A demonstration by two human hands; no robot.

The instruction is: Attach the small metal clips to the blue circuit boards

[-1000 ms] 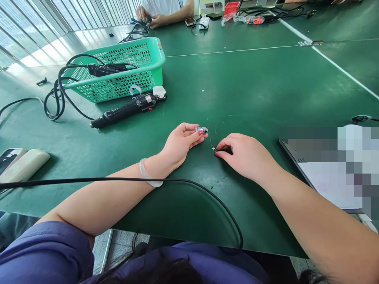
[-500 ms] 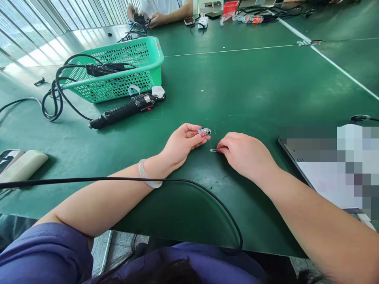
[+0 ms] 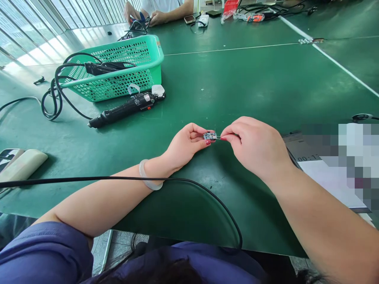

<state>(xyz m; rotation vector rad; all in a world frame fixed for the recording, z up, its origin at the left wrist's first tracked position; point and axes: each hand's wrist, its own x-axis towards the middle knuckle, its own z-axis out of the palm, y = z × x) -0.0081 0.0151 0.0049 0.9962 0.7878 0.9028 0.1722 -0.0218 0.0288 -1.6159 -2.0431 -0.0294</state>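
Observation:
Near the middle of the green table, my left hand (image 3: 185,148) holds a small silver-grey part (image 3: 210,136) between its thumb and fingers. My right hand (image 3: 256,148) is closed in a pinch on a thin metal piece (image 3: 218,137), whose tip meets the right end of the small part. Whether the tip is inside the part or only against it cannot be made out. The fingertips of both hands are close together, just above the table.
Beyond my left arm lie a black electric screwdriver (image 3: 127,109) and a green basket (image 3: 115,85) with cables. A black cable (image 3: 118,178) crosses over my left forearm. Papers (image 3: 328,181) lie at the right. Across the table (image 3: 251,83), a person's hands (image 3: 158,18) handle something dark.
My right hand has moved up, bringing the thin metal piece to the small part. My left hand has turned the part slightly and shifted a little right.

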